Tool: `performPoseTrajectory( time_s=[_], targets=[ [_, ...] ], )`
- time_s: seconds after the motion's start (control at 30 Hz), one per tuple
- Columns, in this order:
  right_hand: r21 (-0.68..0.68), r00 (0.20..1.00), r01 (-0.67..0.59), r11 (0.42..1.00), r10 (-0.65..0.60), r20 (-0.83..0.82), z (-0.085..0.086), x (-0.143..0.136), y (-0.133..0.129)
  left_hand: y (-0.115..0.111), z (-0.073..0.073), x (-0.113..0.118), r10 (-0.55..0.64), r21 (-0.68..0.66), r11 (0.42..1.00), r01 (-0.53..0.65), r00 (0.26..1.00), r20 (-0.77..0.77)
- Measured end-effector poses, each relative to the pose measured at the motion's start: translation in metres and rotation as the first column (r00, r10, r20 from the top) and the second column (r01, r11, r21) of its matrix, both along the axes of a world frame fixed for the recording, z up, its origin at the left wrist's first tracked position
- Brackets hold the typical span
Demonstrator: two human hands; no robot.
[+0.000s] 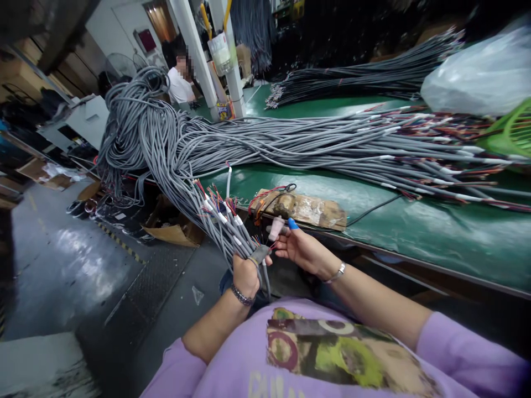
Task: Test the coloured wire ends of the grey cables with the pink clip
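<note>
My left hand (246, 275) is closed around the end part of a grey cable bundle (224, 235). A grey wrap (260, 254) covers what looks like its thumb. Thin coloured wires fan out of the cable ends, several with white sleeves (238, 221). Just to the right is my right hand (301, 251), palm turned up, fingers loosely curled and apart, a blue cover (292, 224) on one fingertip. A pale pinkish cover (276, 228) sits by its fingers, apparently on another fingertip. Fine red wires (272, 246) reach close to these fingers; whether they touch is unclear.
A worn wooden board (319, 211) with a dark cord lies at the green table's (398, 235) front edge. Long grey cables (290, 138) stretch across the table. Black cables (352, 80), a plastic bag (481, 72) and a green basket (512, 130) lie behind. A person (181, 83) sits beyond.
</note>
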State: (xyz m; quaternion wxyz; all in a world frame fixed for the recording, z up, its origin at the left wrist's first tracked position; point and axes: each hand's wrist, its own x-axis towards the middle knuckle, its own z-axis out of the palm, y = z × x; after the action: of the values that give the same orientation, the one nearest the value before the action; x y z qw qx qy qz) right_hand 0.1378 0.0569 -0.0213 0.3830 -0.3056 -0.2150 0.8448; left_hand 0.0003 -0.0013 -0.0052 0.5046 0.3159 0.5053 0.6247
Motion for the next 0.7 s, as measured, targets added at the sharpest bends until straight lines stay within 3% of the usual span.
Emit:
performPoseTrajectory(
  time_s=[0.17,0.33,0.5,0.7],
  targets=[
    [0.148,1.000,0.004,0.989,-0.007,0.020,0.008,-0.009,0.005,0.004,-0.003,0.003,-0.008,-0.003,1.000,0.008,1.000,0.010],
    [0.092,0.995,0.101,0.991,-0.103,0.018,0.003,-0.011,0.003,0.004,-0.003,0.003,-0.008,-0.016,1.000,0.008,1.000,0.019],
    [0.166,0.996,0.090,0.982,-0.093,0.014,0.003,-0.011,0.001,0.004,-0.001,0.004,-0.004,-0.024,1.000,0.004,1.000,0.008],
    [0.061,0.993,0.108,0.992,-0.105,-0.045,0.006,-0.012,0.001,0.005,-0.002,0.005,-0.010,-0.019,1.000,0.010,1.000,0.007]
  ],
)
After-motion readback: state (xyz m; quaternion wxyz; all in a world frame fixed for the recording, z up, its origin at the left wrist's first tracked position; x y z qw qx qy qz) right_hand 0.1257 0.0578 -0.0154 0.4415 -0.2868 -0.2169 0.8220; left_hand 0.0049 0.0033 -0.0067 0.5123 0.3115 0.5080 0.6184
